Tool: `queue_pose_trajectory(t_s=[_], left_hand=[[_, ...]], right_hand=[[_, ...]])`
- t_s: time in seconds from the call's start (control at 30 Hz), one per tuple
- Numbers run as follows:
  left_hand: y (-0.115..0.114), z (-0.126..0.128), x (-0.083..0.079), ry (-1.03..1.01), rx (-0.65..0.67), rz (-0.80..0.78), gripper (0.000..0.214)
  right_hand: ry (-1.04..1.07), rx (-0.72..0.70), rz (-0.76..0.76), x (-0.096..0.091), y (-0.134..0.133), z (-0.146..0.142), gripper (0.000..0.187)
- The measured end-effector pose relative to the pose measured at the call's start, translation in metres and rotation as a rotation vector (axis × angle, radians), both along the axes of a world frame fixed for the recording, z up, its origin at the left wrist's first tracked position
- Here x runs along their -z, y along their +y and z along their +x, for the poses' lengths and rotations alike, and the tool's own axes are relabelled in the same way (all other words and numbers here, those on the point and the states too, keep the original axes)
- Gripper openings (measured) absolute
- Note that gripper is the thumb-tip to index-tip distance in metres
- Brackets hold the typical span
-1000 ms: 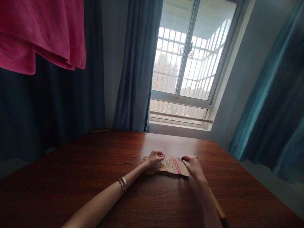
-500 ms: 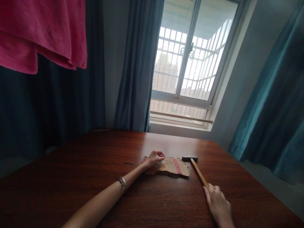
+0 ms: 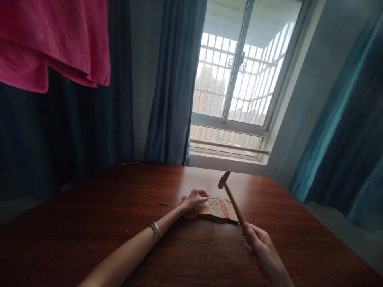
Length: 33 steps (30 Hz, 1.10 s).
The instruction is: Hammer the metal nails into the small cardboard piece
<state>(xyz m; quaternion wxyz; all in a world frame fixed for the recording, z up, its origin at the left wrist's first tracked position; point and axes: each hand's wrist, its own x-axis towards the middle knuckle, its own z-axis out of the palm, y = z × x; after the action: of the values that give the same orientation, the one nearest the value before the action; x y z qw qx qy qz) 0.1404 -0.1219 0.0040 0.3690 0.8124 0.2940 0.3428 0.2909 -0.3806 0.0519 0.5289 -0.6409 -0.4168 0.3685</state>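
Observation:
A flat brown piece of cardboard with pink stripes and many small dots lies on the dark wooden table. My left hand rests on its left end, fingers pinched together over something too small to make out. My right hand is closed round the wooden handle of a hammer. The hammer is lifted off the table, its dark head raised above the cardboard's right part.
A thin dark sliver lies on the table left of the cardboard. Behind the table are a barred window and blue curtains. Pink cloth hangs at the upper left. The table's right edge runs close to my right hand.
My right hand left the cardboard, slid back to the hammer's handle, gripped it and lifted the hammer head up over the cardboard. The left hand stayed put.

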Motion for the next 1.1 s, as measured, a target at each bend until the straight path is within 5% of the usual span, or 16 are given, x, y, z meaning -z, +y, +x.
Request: queue_pose_trajectory(t_s=[0.1,0.33,1.1], left_hand=[[0.001,0.000,0.001,-0.004,0.013,0.013,0.025],[0.002,0.000,0.002,-0.011,0.041,0.032,0.023],[0.003,0.000,0.005,0.003,0.037,0.041,0.026]], right_hand=[[0.159,-0.094,0.008,-0.011,0.002,-0.013,0.039],[0.124,-0.154,0.012,-0.014,0.003,-0.029,0.039],[0.069,-0.144,0.015,-0.010,0.000,-0.031,0.035]])
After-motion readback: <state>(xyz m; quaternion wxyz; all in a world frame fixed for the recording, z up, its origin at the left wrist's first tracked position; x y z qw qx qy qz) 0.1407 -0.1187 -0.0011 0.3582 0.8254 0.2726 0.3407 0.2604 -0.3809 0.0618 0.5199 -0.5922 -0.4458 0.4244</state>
